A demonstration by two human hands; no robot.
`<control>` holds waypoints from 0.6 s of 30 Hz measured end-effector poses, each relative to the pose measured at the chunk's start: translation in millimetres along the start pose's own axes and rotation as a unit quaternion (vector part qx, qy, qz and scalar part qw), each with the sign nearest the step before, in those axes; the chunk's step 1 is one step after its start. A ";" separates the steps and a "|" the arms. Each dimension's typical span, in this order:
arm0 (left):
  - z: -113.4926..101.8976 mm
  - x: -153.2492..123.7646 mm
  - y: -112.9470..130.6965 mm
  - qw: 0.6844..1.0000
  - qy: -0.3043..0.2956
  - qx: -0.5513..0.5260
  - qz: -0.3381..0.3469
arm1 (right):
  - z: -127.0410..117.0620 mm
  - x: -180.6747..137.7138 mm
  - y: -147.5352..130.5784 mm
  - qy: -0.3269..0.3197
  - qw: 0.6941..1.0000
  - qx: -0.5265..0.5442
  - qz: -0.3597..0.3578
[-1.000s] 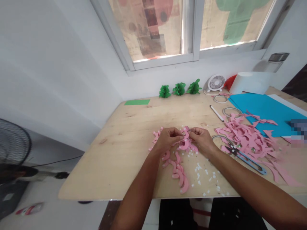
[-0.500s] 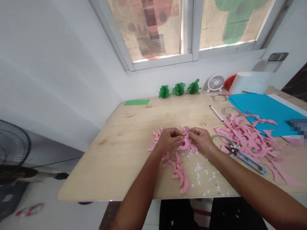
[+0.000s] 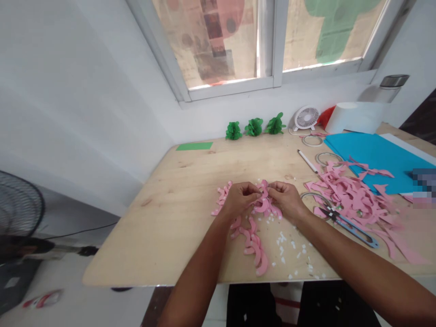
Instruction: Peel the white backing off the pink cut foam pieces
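A curved pink paper piece [image 3: 264, 188] is pinched between my two hands, just above the table. The fingertips of my left hand [image 3: 242, 196] close on its left side. On its right edge, my right hand [image 3: 285, 198] grips with thumb and forefinger. Directly below lie more curved pink paper pieces [image 3: 261, 206], partly hidden by my fingers. A chain of pink paper curves [image 3: 255, 250] with small white squares on their ends lies near my left forearm. Another pink cluster [image 3: 223, 197] shows left of my left hand.
Small white paper bits [image 3: 282, 240] scatter near the front edge. Blue-handled snips [image 3: 357, 231] and a pile of pink scraps [image 3: 354, 195] lie right, beside blue sheets [image 3: 384, 159]. Green paper figures [image 3: 254, 127], a small fan [image 3: 306, 118] and a pen [image 3: 307, 161] are further back.
The pink piece between my fingers has tilted slightly. Both hands stay almost in the same place.
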State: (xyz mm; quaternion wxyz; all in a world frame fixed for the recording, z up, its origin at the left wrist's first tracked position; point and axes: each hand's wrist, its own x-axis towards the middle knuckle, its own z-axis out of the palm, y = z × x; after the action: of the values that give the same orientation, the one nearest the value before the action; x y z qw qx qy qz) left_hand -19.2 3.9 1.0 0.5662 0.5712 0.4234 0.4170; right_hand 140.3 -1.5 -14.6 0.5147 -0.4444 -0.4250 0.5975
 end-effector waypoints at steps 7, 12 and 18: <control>2.6 -1.0 7.1 1.000 0.014 -0.008 -0.013 | 1.4 -2.2 -3.7 0.006 1.000 -0.007 -0.002; 5.0 -0.9 6.9 1.000 0.026 -0.010 -0.010 | 1.0 -1.6 -3.2 0.004 1.000 -0.010 -0.002; 5.3 -0.4 4.7 0.999 0.033 -0.011 -0.012 | 1.7 -2.7 -5.4 -0.004 1.000 0.000 -0.007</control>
State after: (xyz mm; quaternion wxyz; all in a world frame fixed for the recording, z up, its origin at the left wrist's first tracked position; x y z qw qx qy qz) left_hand -14.2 2.0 5.7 0.5631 0.5462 0.4439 0.4331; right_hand 140.1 -3.7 -8.7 0.5174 -0.4391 -0.4296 0.5958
